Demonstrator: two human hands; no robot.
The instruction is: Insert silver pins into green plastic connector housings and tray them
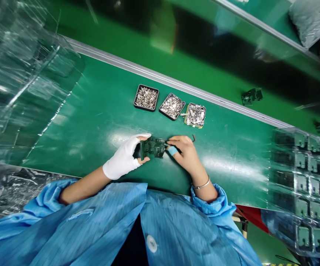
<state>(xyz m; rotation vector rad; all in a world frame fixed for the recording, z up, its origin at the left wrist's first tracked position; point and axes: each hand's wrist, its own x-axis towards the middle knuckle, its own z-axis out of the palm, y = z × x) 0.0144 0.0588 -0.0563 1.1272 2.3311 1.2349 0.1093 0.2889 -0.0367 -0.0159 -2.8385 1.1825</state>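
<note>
A dark green plastic housing (pixel 157 147) with inner compartments is held just above the green bench in front of me. My left hand (pixel 125 157), in a white glove with bare fingertips, is closed around its left end. At the housing's right edge my right hand (pixel 186 153) pinches, with blue tape around one digit. What sits between those fingertips is too small to make out. Beyond the hands stand a black tray of small silvery metal parts (pixel 146 98), a second such tray (pixel 172 106) and a yellowish tray with larger metal pieces (pixel 195 115).
A small dark hex key (pixel 194 138) lies by my right hand. Clear blister trays (pixel 312 188) with green housings stand at right, and clear plastic packaging (pixel 23 81) is piled at left. A metal rail (pixel 176 83) edges the bench; another dark green housing (pixel 252 96) shows beyond it.
</note>
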